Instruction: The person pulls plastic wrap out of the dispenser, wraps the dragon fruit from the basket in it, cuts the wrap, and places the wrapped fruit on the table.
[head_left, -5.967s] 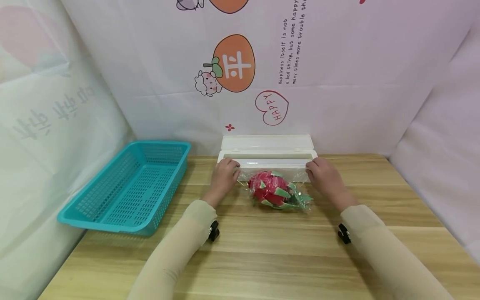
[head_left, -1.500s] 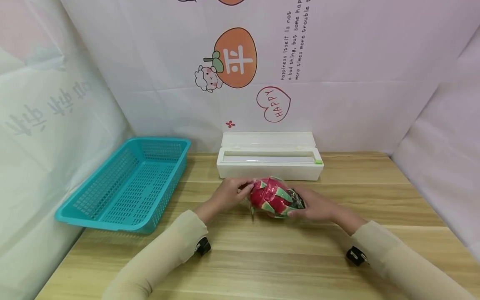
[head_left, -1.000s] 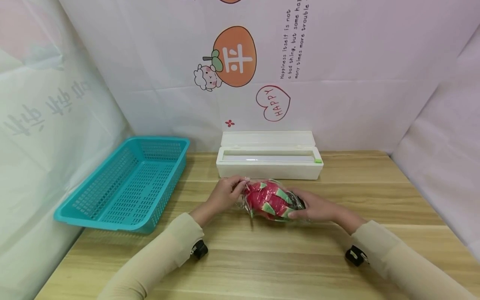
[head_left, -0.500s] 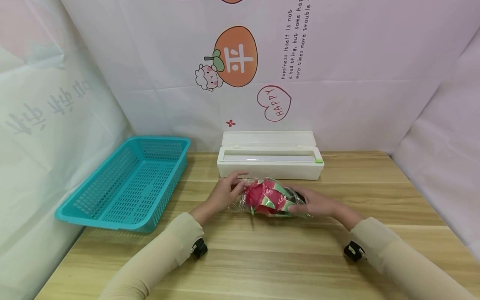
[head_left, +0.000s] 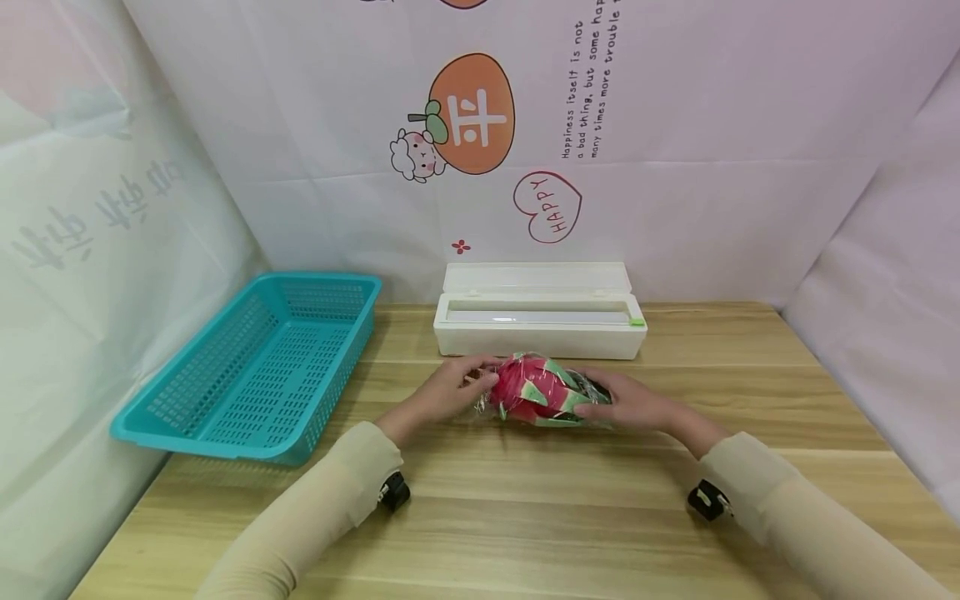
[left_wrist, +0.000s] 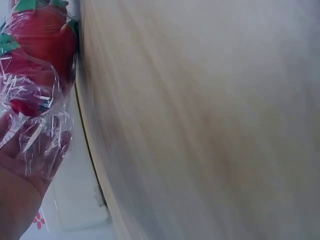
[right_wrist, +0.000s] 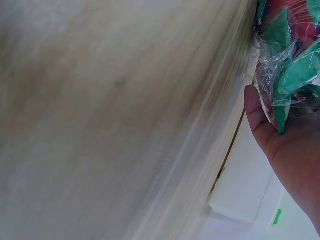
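A red dragon fruit with green scales (head_left: 536, 390) lies sideways just in front of the white cling film box (head_left: 540, 340), wrapped in clear cling film. My right hand (head_left: 637, 403) holds its leafy right end, thumb in front and fingers behind. In the right wrist view, film bunches around the green tips (right_wrist: 290, 65) beside the thumb. At the other end is my left hand (head_left: 442, 390), fingers extended and touching the loose film. That crumpled film (left_wrist: 45, 135) hangs over the left fingers in the left wrist view.
A turquoise mesh basket (head_left: 300, 417) stands at the left of the wooden table (head_left: 525, 517). Behind the fruit, the box has its lid (head_left: 536, 277) raised against the printed white backdrop (head_left: 675, 225). A green slider (head_left: 637, 322) sits at the box's right end.
Both hands have moved from the box's ends to the fruit, and film now goes round it. In the last half second the fruit turned slightly and the left fingers came down at its end.
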